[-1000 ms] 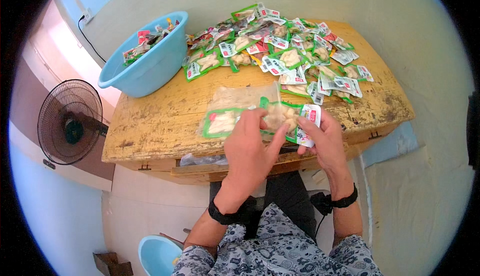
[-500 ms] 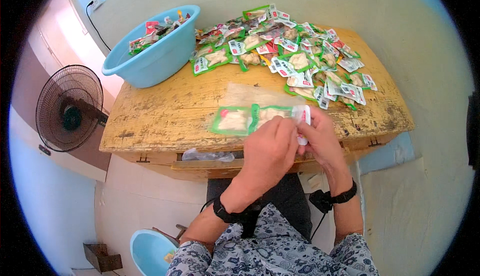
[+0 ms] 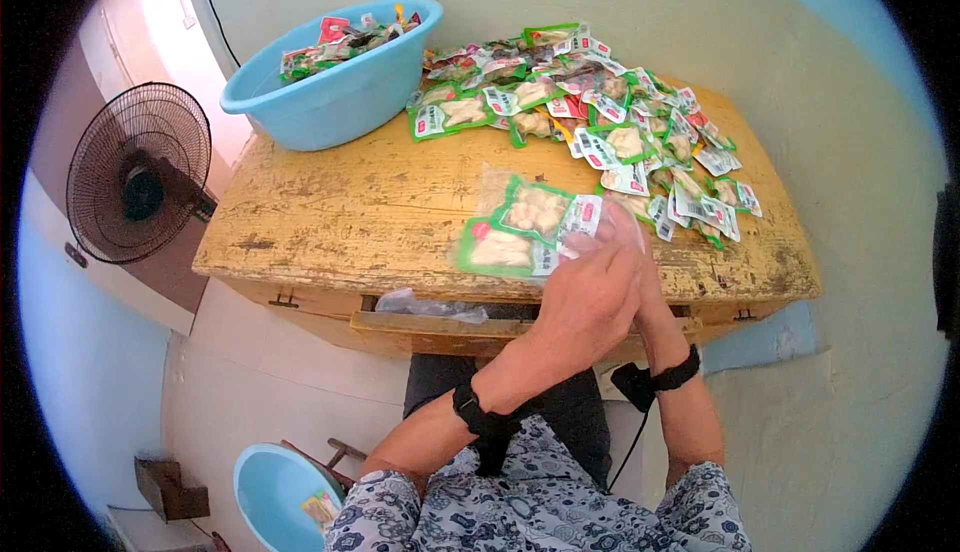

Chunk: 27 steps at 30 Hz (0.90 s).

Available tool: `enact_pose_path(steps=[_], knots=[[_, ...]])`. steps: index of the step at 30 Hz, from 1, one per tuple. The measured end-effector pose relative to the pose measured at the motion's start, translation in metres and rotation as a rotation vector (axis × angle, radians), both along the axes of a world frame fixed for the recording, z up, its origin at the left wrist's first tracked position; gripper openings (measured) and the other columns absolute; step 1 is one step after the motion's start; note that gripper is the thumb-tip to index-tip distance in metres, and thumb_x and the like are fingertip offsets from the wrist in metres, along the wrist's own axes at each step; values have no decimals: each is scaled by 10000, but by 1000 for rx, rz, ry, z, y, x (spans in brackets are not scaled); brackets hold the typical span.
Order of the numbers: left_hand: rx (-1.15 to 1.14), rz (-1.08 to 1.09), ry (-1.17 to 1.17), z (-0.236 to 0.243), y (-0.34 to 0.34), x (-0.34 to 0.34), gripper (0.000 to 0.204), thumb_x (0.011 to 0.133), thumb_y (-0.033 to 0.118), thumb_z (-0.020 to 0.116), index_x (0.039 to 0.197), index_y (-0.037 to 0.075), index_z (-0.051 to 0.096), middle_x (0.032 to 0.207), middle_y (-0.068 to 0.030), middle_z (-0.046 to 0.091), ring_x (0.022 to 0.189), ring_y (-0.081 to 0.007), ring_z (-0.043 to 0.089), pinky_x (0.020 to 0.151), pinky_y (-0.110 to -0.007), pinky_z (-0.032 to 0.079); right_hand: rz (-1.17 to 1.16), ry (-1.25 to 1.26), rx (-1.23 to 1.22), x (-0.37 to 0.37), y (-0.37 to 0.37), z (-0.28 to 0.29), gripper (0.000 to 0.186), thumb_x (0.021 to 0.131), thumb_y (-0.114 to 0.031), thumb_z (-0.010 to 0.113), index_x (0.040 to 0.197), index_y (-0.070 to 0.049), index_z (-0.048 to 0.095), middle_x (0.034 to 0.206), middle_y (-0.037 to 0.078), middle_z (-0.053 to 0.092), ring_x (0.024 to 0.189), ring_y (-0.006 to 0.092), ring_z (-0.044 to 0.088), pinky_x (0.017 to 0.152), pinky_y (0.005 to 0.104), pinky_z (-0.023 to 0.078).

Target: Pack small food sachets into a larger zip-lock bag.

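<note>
Two green-edged snack packets with pale pieces inside lie one partly over the other in a clear plastic bag (image 3: 490, 189) near the front of the wooden table. The upper packet (image 3: 535, 210) shows its white label end toward my hands; the lower packet (image 3: 500, 250) sits nearer me. My left hand (image 3: 590, 297) is closed at the bag's right end, fingers bunched together. Partly behind it, my right hand (image 3: 640, 247) also grips the gathered plastic there. The left hand hides much of the right hand's fingers and the exact pinch.
A large heap of similar packets (image 3: 620, 142) covers the back right of the table (image 3: 330, 212). At the back left stands a blue basin (image 3: 320, 107) with more packets. A half-open drawer (image 3: 450, 327) holds clear plastic. A fan (image 3: 140, 174) and another blue basin (image 3: 270, 497) are at left.
Both hands have shifted slightly right along the bag's end. The packets, side by side before, now overlap, and clear plastic is gathered between my hands. The head view has shifted slightly.
</note>
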<state>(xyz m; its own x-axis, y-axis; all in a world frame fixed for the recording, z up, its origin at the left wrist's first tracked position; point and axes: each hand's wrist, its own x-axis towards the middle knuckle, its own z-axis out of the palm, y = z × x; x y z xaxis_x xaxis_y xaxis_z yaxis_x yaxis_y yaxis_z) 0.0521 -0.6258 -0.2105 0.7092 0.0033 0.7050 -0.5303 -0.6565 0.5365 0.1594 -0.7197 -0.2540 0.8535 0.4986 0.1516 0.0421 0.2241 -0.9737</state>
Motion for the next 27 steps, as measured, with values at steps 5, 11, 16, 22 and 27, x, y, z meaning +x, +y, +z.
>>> enact_pose_path(steps=[5, 11, 16, 22, 27], knots=[[-76, -17, 50, -2, 13, -6, 216, 866, 92, 679, 1055, 31, 596, 856, -164, 607, 755, -363, 614, 672, -427, 504, -57, -213, -231, 1, 8, 6, 321, 890, -56, 712, 1165, -12, 552, 1033, 64, 656, 912, 136, 631, 755, 304, 554], [249, 252, 110, -4, 64, -26, 328, 835, 158, 727, 1119, 35, 616, 1031, -126, 607, 997, -334, 577, 835, -450, 474, -85, 38, -149, -9, 5, 33, 335, 889, -43, 714, 1188, -2, 568, 1059, 112, 705, 882, 144, 681, 703, 286, 579], [313, 250, 174, -19, 86, -33, 300, 814, 171, 722, 1065, 41, 620, 1050, -116, 591, 1017, -328, 556, 846, -434, 454, -122, -132, -453, -10, 17, 31, 279, 885, -70, 733, 1124, -7, 605, 967, 98, 721, 855, 129, 677, 698, 278, 559], [303, 169, 176, -27, 96, -27, 139, 836, 120, 660, 945, 47, 612, 1013, -102, 592, 1010, -324, 547, 867, -439, 446, -94, -596, -514, 9, 24, 12, 383, 807, -47, 768, 1169, -25, 644, 954, 48, 682, 887, 147, 661, 767, 284, 526], [342, 124, 186, -26, 106, -28, 138, 849, 108, 649, 965, 43, 612, 1018, -118, 596, 1024, -337, 554, 899, -462, 451, -207, -835, -707, 12, 33, 4, 452, 799, -61, 738, 1236, -46, 624, 1012, 89, 689, 884, 221, 660, 783, 338, 522]])
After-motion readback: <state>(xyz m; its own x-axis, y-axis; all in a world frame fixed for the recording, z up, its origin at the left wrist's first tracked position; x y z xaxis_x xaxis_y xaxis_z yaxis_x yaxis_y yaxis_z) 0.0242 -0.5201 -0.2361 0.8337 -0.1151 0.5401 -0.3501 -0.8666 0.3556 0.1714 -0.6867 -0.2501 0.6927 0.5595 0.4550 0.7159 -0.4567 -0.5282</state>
